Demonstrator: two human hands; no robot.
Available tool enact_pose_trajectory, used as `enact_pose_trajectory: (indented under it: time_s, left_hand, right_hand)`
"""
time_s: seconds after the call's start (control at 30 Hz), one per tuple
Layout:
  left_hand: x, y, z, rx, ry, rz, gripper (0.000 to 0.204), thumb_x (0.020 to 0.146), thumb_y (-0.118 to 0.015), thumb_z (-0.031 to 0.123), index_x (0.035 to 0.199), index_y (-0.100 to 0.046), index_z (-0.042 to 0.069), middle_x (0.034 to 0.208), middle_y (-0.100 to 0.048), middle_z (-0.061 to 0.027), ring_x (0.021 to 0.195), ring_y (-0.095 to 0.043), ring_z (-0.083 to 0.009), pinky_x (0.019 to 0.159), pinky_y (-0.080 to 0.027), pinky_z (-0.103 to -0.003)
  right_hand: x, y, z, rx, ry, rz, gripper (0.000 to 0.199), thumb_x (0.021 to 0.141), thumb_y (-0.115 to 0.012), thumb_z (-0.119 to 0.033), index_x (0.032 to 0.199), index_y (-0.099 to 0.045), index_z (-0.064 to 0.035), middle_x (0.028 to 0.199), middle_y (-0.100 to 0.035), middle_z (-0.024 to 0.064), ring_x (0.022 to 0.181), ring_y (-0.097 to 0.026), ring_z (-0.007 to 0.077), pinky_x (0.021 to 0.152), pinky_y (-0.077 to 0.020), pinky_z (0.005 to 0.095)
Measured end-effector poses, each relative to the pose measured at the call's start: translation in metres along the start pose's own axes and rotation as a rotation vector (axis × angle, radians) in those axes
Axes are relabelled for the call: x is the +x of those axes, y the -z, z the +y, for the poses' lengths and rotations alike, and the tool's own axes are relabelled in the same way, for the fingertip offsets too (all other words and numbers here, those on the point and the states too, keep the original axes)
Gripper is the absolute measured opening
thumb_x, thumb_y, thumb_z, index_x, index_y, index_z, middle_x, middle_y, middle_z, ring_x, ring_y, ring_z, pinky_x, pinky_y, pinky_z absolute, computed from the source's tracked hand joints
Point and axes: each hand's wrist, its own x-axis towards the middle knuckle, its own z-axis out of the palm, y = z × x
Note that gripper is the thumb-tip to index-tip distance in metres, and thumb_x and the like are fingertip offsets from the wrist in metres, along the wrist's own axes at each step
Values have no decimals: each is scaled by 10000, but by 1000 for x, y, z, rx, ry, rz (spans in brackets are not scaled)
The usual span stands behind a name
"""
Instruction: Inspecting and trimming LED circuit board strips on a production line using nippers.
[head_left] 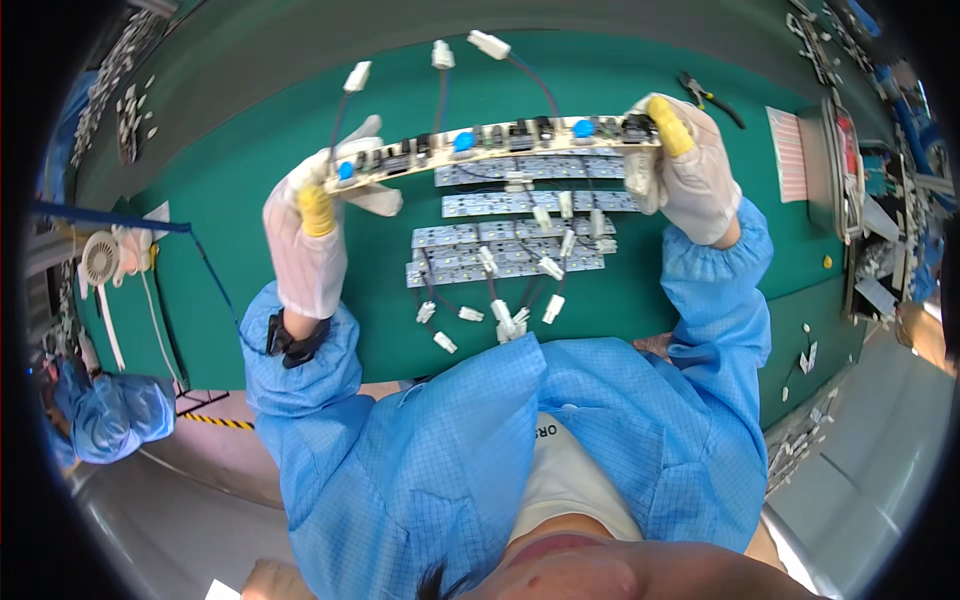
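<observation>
Both hands, in white gloves with yellow fingertip covers, hold up a long narrow circuit board (490,147) by its two ends. It carries black parts and blue round parts, and tilts up slightly toward the right. My left hand (312,225) is closed on the left end, with a finger reaching along beneath it. My right hand (692,172) pinches the right end. Wires run from the board's far side to white plug connectors (443,55). Below the board lie several LED strips (510,236) in rows, with loose wires and white connectors (508,318) toward my body.
The bench has a green mat (380,290). Pliers (712,100) lie at the far right, near a striped paper (787,153) and a bin (838,170). A small fan (101,259) stands at left. A blue cord (205,262) runs to my left wrist. Another person's blue sleeve (120,415) shows at lower left.
</observation>
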Motion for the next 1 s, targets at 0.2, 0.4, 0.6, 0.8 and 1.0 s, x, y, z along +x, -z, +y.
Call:
enact_pose_trajectory:
  time_s: [0.2,0.4,0.6,0.8,1.0]
  left_hand:
    - [-2,5,2,-91,-15,-68,703,901,-315,597,1112,-580,-19,949,-660,-159,745,-655,-181,783,-483,-319]
    - [-2,-22,6,-991,56,-79,582,932,-382,488,1255,-452,9,1040,-617,-133,916,-626,-217,733,-507,-312]
    - [14,23,-15,-287,187,-15,302,946,-463,235,1145,-545,21,983,-584,-63,836,-566,-125,644,-482,-220]
    - [17,129,-69,-92,447,-54,387,894,-543,289,1172,-545,21,983,-584,-49,886,-554,-112,804,-434,-250]
    - [32,78,-34,1145,214,173,385,813,-621,138,1194,-570,152,1109,-611,-125,1019,-578,-251,841,-463,-317]
  right_hand:
    - [2,-1,8,-47,13,77,403,950,-433,-397,809,-520,-29,550,-533,27,384,-433,63,360,-314,178]
    - [6,-13,-7,156,-52,-4,444,913,-530,-334,1189,-470,9,633,-540,14,493,-483,50,441,-373,168]
    - [13,-1,8,-120,42,-146,451,828,-615,-127,1233,-463,-1,1016,-558,78,742,-590,123,653,-485,232]
    - [14,16,28,-1262,96,-146,396,730,-705,-139,1106,-580,-154,1185,-531,63,1096,-490,304,897,-442,385]
    - [22,20,33,-781,17,-181,288,760,-690,-116,1008,-557,-57,1113,-555,101,1023,-541,242,825,-470,362]
